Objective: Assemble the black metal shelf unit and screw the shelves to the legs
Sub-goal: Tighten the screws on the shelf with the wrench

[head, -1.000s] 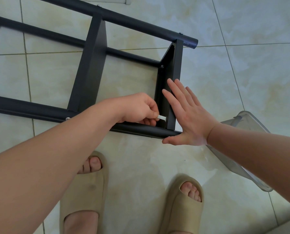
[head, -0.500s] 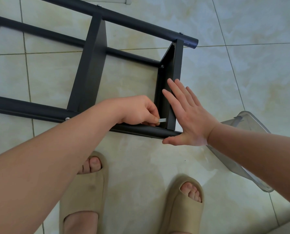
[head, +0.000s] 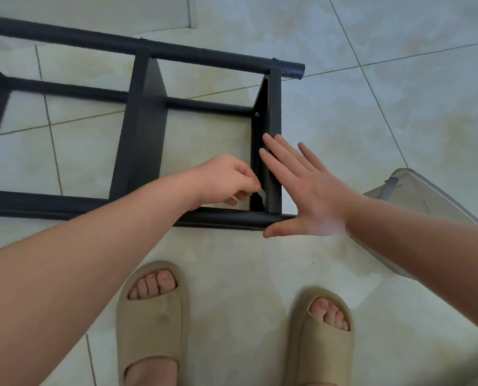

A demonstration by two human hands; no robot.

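- The black shelf unit (head: 143,129) lies on its side on the tiled floor (head: 371,121); its near leg (head: 51,203) and far leg (head: 204,57) run left to right, the shelves on edge between them.
- Our left hand (head: 226,179) is at the inner corner where the end shelf (head: 275,107) meets the near leg; its fingers are curled, pinching a small white piece (head: 261,195) too blurred for us to name.
- Our right hand (head: 307,190) is flat, fingers straight and spread, pressing the outer face of the end shelf.
- A screw (head: 257,114) shows higher up inside that shelf.
- A clear plastic bin (head: 416,196) sits just beside our right wrist; our feet in beige sandals (head: 151,324) stand near the leg.
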